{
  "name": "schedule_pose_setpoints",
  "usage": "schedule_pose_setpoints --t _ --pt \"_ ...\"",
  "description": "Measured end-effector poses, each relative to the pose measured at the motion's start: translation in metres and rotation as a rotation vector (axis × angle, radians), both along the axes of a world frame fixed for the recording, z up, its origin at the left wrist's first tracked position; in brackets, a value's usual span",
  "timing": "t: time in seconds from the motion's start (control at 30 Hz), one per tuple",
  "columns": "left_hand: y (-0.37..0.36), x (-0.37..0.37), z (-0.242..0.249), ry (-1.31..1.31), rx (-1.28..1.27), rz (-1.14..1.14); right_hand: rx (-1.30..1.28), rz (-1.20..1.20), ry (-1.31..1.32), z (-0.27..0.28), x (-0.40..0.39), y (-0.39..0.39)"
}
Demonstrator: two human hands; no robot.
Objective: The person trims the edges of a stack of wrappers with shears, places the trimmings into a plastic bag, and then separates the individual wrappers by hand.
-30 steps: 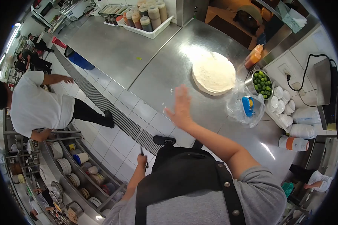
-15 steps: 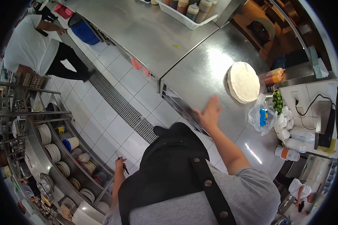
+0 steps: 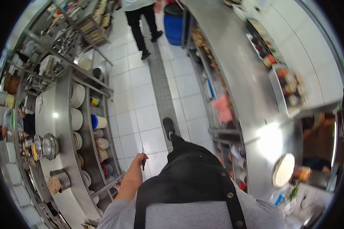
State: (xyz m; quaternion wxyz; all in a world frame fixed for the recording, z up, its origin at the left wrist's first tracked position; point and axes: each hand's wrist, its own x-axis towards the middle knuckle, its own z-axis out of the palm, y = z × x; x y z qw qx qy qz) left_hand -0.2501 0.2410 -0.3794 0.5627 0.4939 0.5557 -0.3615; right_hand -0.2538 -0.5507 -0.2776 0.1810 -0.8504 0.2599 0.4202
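My left hand (image 3: 140,158) hangs low over the tiled floor on the left side of my body. Its fingers are closed round a slim knife (image 3: 143,165), with the dark handle pointing down and a thin pale blade showing above the fist. My right hand is out of the picture, hidden past my body and sleeve. At the lower right, a round, pale, flat stack (image 3: 283,170) lies on the steel counter (image 3: 252,129), beside a plastic bag with something blue (image 3: 279,198).
Ahead, a person in dark trousers (image 3: 139,23) walks along the floor drain (image 3: 160,80), near a blue barrel (image 3: 173,26). Shelves with stacked plates (image 3: 77,95) line the left. A pink cloth (image 3: 222,108) hangs from the right counter, which bears a white basket of bottles (image 3: 281,91).
My view has turned and moved along the aisle, and the round stack now sits lower right. My right hand has left the counter and the picture. The left still grips the knife.
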Motion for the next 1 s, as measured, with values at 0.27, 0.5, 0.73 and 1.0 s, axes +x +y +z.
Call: schedule_pose_setpoints --t 0.27,0.5,0.73,1.0 --pt "0.178 0.158 0.127 -0.352 0.239 0.259 0.035 0.664 -0.526 -0.069 0.537 0.479" --pt "0.278 0.134 0.084 -0.276 0.472 0.742 0.572 0.834 -0.644 0.092 0.75 0.936" --pt "0.33 0.096 0.028 0.076 0.33 0.68 0.615 1.387 -0.752 0.059 0.751 1.111" --pt "0.598 0.384 -0.029 0.152 0.193 0.218 -0.084 1.056 -0.047 -0.105 0.9 0.956"
